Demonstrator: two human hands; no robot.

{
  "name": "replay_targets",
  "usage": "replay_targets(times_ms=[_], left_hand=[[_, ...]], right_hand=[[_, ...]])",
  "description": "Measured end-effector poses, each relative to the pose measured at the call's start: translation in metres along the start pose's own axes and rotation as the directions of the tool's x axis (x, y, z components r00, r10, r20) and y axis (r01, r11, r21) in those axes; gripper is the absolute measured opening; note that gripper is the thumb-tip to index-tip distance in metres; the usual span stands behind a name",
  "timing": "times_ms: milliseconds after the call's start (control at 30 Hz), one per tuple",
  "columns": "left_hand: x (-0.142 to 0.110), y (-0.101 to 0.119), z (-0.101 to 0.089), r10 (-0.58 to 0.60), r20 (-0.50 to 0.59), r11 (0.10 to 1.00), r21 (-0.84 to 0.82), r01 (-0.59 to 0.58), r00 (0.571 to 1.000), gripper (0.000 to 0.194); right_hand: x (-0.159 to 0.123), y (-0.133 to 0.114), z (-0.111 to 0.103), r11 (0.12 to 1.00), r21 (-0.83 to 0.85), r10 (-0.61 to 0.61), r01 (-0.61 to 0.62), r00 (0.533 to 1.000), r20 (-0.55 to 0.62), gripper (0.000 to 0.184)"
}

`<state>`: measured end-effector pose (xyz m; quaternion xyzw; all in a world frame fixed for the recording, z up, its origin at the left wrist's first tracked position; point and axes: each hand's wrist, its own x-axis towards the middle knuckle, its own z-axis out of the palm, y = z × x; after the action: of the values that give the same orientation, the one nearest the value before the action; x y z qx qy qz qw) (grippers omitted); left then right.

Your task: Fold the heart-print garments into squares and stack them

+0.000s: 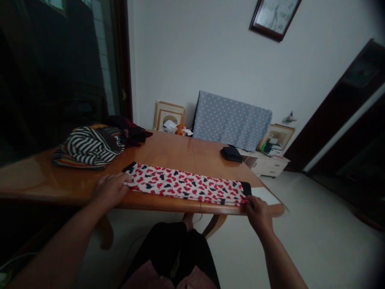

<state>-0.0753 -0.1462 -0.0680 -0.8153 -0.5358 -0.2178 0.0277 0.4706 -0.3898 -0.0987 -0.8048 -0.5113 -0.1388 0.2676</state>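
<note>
**A:** What's up with that heart-print cloth (183,185)? Red and navy hearts on white, black at both ends, lying in a long flat strip along the near edge of the wooden table (168,150).

**B:** Yeah, the left hand (110,190) sits on one end with its fingers half curled, though I can't tell if it's really pinching anything. The right hand (258,214) is curled tighter over the other end and looks to have hold of the cloth at the table edge.

**A:** Any tips for a hold like that?

**B:** I'd keep both ends level and the strip just taut, so it doesn't ripple.

**A:** What else is around?

**B:** Beyond the cloth's left end there's a striped garment (93,146), with dark clothing (129,130) just behind it. A black folded item (231,154) lies past the cloth's right half.
</note>
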Motion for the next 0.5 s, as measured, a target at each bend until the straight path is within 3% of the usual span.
replay_targets(times_ms=[233, 367, 500], left_hand=[[-0.001, 0.006, -0.016, 0.004, 0.102, 0.993, -0.116, 0.008, 0.995, 0.018], [0.012, 0.011, -0.022, -0.070, 0.003, 0.973, -0.219, 0.069, 0.998, 0.027], [0.045, 0.011, -0.019, -0.203, -0.076, 0.929, -0.330, 0.167, 0.976, 0.036]], right_hand=[[0.006, -0.007, -0.007, 0.998, 0.008, -0.070, 0.070, 0.997, 0.013, 0.034], [0.013, -0.032, -0.011, 0.976, 0.179, -0.115, 0.122, 0.992, -0.051, 0.040], [0.021, -0.071, -0.008, 0.960, 0.266, -0.087, 0.091, 0.996, -0.029, 0.046]])
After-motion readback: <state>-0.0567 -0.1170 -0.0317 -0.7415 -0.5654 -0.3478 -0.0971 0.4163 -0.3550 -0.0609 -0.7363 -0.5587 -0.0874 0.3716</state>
